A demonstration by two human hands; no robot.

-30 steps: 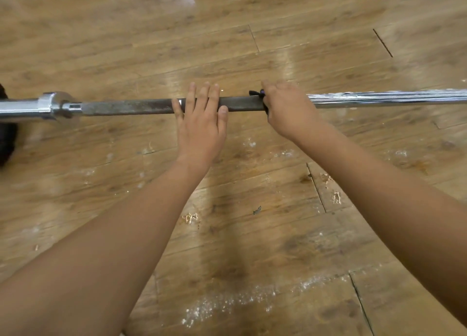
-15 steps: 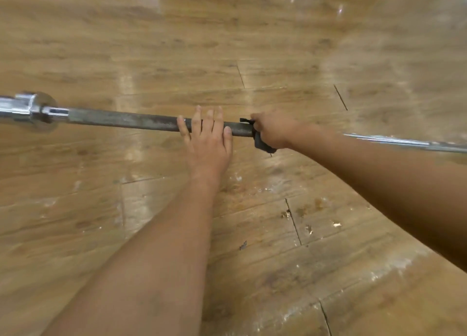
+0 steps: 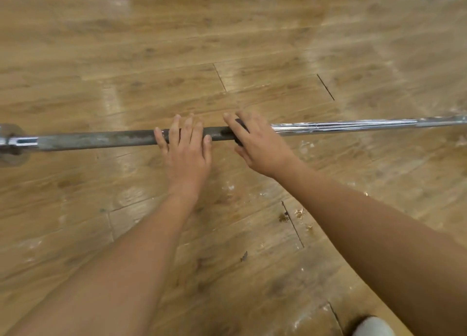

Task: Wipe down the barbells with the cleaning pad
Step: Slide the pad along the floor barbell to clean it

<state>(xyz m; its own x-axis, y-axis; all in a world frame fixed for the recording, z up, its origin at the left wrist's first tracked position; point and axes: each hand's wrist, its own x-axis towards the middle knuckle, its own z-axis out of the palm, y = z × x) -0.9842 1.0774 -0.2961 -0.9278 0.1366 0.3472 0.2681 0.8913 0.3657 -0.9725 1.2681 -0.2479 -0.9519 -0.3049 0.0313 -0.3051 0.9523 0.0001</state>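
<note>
A long barbell lies across the wooden floor, dull grey and rusty left of my hands, shiny chrome to the right. My left hand rests flat on the shaft with straight fingers laid over it. Just to its right my right hand presses a dark cleaning pad onto the bar; the fingers lie fairly straight over the pad, which is mostly hidden beneath them. The bar's collar shows at the far left edge.
Wood-plank floor all around, with white dust and small rust flakes scattered in front of the bar. A light-coloured shoe tip shows at the bottom right.
My right hand has loosened from a curled grip on the pad to flatter fingers pressing it on the bar. The left hand stays flat on the shaft. The camera view has shifted.
</note>
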